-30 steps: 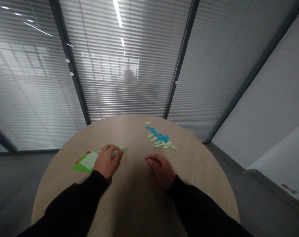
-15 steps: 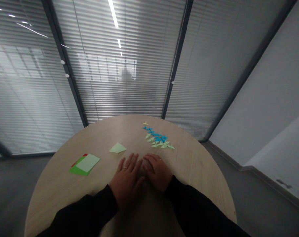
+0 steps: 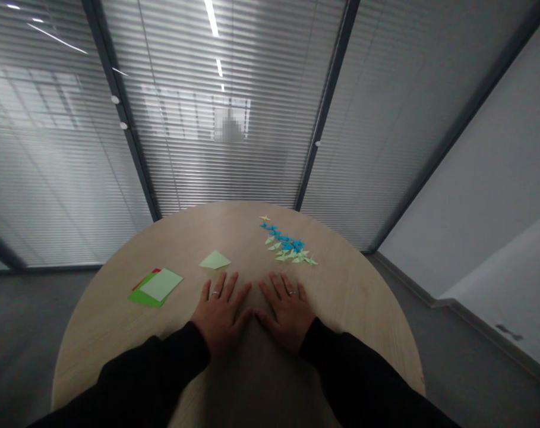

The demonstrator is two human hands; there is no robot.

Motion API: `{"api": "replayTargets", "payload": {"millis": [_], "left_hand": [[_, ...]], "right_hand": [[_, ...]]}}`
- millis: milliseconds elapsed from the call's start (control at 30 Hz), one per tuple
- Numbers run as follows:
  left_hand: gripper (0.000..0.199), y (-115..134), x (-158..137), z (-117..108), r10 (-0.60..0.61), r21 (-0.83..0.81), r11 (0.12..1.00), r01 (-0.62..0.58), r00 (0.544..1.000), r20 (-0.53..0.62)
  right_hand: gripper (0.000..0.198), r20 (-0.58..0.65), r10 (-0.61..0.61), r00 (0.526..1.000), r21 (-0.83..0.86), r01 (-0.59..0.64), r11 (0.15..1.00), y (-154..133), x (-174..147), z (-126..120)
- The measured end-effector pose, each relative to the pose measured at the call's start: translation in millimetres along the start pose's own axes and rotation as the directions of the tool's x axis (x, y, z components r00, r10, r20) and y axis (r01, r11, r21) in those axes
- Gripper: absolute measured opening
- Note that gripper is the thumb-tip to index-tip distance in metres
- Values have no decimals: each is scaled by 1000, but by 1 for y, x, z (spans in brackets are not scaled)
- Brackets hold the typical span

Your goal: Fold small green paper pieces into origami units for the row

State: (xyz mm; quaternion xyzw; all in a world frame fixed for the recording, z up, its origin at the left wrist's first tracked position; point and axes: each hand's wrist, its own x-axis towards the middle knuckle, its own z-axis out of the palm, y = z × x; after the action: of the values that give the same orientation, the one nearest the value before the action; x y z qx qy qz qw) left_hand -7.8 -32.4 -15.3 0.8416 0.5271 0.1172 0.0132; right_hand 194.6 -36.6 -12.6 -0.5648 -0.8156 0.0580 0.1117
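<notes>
My left hand [image 3: 221, 312] lies flat on the wooden table, fingers spread, holding nothing. Beside it my right hand [image 3: 287, 309] rests palm down, also open and empty, and the two thumbs almost meet. Just beyond the left fingertips is a folded pale green paper [image 3: 215, 260]. Farther left sits a pile of square paper sheets, with a pale green sheet [image 3: 161, 285] over a bright green sheet [image 3: 145, 298] and a red one peeking out. Past my right hand are several small folded paper stars, blue ones [image 3: 291, 244], pale green ones [image 3: 291, 256] and a yellow one [image 3: 265, 218].
The round table [image 3: 354, 303] has a curved edge on its far side and both flanks. Behind it stands a glass partition with blinds [image 3: 234, 172] in dark frames. A white wall [image 3: 474, 196] rises at the right, above grey floor.
Both hands have flattened and spread their fingers on the table; the right hand's fingers have straightened from a curled pose. The papers keep their places, while the view has shifted slightly.
</notes>
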Motion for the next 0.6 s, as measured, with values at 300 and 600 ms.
{"api": "replayTargets", "payload": {"millis": [300,600], "left_hand": [[57,0,0,1,0,20,1000,-1,1000,14],[40,-16,13,-14,90,4,996,-92,966,-242]], "right_hand": [[70,15,11,1000,-53,-10,999,-3,0,-1],[67,4,10,1000,18,-10,1000,0,3,-5]]}}
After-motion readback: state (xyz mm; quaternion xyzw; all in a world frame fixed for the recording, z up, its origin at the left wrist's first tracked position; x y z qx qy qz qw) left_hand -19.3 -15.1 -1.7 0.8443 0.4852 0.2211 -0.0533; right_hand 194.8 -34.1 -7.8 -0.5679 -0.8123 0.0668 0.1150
